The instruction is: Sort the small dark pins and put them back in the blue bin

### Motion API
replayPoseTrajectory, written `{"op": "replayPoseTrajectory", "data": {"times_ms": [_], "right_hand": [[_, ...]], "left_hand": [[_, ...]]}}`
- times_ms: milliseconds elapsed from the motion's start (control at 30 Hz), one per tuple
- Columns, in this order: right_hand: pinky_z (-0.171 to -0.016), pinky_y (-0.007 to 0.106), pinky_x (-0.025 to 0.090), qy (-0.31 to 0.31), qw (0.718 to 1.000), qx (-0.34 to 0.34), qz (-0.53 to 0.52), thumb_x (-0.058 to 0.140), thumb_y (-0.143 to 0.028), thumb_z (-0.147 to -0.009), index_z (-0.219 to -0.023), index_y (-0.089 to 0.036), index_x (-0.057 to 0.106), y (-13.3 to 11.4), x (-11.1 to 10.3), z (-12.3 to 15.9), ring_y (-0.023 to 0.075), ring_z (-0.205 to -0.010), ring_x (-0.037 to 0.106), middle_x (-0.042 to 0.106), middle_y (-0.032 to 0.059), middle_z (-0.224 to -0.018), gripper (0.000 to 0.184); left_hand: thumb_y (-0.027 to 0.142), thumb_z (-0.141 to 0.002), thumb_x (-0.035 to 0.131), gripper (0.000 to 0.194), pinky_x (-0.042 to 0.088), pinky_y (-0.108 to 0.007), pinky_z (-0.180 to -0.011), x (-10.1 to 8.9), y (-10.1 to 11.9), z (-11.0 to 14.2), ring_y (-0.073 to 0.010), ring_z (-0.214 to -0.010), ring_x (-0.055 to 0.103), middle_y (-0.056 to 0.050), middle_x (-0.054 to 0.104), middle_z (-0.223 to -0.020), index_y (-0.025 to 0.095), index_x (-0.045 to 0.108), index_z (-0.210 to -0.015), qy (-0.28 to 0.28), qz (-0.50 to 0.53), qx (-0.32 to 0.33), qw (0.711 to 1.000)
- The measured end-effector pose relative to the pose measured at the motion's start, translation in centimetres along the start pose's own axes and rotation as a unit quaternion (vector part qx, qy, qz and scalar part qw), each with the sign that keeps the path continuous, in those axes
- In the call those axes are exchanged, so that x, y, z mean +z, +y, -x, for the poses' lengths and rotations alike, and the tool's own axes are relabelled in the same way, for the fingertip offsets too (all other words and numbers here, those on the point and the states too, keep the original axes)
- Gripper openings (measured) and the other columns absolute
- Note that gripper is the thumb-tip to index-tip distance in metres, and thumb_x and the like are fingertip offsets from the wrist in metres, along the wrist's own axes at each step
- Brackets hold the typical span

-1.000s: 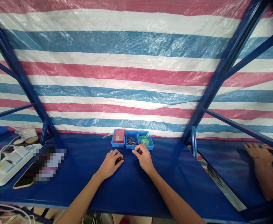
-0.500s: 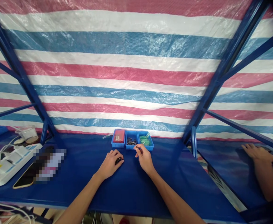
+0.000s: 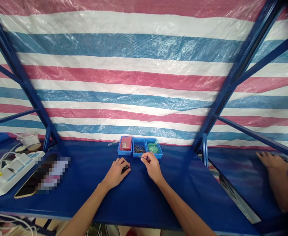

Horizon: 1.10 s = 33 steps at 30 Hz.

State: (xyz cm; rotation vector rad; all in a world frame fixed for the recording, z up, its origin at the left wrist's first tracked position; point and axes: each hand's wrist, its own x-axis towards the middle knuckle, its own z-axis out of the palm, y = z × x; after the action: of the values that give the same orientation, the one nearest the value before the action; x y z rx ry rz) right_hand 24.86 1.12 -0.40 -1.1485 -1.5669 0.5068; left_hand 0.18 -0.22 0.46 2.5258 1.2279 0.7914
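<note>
My right hand (image 3: 153, 167) is just in front of the middle blue bin (image 3: 139, 155), its thumb and fingertips pinched on a small thin screw (image 3: 141, 157) that points left. That bin holds a heap of dark screws (image 3: 139, 149). To the left, my left hand (image 3: 118, 172) rests on the blue table with its fingers curled around a few dark screws (image 3: 124, 169), partly hidden under the fingers. A left bin contains a red pack (image 3: 125, 143), and a right bin contains green plastic bags (image 3: 153, 147).
On the left of the table (image 3: 89, 196) lie a phone (image 3: 27, 186), a white power strip (image 3: 16, 173) with cables, and a clear plastic cup (image 3: 30, 141). Blue frame posts (image 3: 215, 108) rise at both sides. Another person's hand (image 3: 273, 160) rests on the neighbouring table at right.
My right hand's fingers have shifted slightly, so the screw now sticks out to the left of the fingertips. My left hand has stayed in place.
</note>
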Motion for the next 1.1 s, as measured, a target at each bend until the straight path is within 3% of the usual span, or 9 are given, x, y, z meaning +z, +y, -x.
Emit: {"op": "replayPoseTrajectory", "data": {"times_ms": [267, 433, 600, 767, 1100], "right_hand": [[-0.075, 0.032, 0.049, 0.004, 1.000, -0.010, -0.011, 0.064, -0.035, -0.095, -0.087, -0.024, 0.067, -0.36, -0.23, -0.05, 0.0209, -0.080, 0.062, 0.065, 0.0028, -0.092, 0.014], [-0.073, 0.031, 0.052, 0.003, 0.999, 0.027, -0.042, 0.062, -0.043, -0.097, -0.093, -0.024, 0.071, -0.19, -0.30, 0.11, 0.0233, -0.089, 0.066, 0.071, 0.0038, -0.096, 0.021], [-0.061, 0.030, 0.053, -0.007, 0.995, 0.072, -0.075, 0.062, -0.054, -0.095, -0.096, -0.023, 0.071, 0.21, 0.11, 0.16, 0.0228, -0.081, 0.066, 0.073, 0.0046, -0.096, 0.032], [-0.078, 0.033, 0.051, 0.013, 0.999, 0.026, -0.036, 0.069, -0.046, -0.092, -0.085, -0.024, 0.066, 0.43, 0.24, 0.11, 0.0217, -0.081, 0.063, 0.070, 0.0018, -0.086, 0.023], [-0.077, 0.033, 0.047, 0.023, 0.999, -0.012, 0.019, 0.069, -0.039, -0.091, -0.082, -0.024, 0.066, 0.16, -0.09, -0.08, 0.0224, -0.083, 0.059, 0.065, 0.0025, -0.088, 0.018]], "left_hand": [[0.042, -0.106, 0.053, 0.020, 0.045, -0.040, -0.088, 0.22, -0.16, 0.00, -0.0244, -0.101, 0.058, -0.004, 0.065, -0.110, 0.028, 0.067, -0.107, 0.002, -0.005, -0.003, 1.000], [0.043, -0.106, 0.052, 0.022, 0.046, -0.041, -0.087, 0.14, -0.18, 0.06, -0.0244, -0.101, 0.058, -0.004, 0.065, -0.110, 0.027, 0.068, -0.107, 0.002, -0.002, 0.000, 1.000], [0.042, -0.106, 0.052, 0.021, 0.046, -0.041, -0.088, 0.14, -0.13, 0.02, -0.0243, -0.101, 0.058, -0.004, 0.065, -0.111, 0.028, 0.067, -0.108, -0.001, 0.000, -0.003, 1.000], [0.042, -0.106, 0.052, 0.020, 0.046, -0.041, -0.088, 0.11, -0.12, 0.06, -0.0244, -0.101, 0.058, -0.004, 0.065, -0.111, 0.028, 0.067, -0.108, 0.000, -0.001, -0.001, 1.000], [0.042, -0.106, 0.053, 0.020, 0.046, -0.041, -0.090, 0.02, -0.07, -0.02, -0.0246, -0.102, 0.058, -0.004, 0.064, -0.110, 0.028, 0.067, -0.108, -0.003, -0.001, -0.006, 1.000]]}}
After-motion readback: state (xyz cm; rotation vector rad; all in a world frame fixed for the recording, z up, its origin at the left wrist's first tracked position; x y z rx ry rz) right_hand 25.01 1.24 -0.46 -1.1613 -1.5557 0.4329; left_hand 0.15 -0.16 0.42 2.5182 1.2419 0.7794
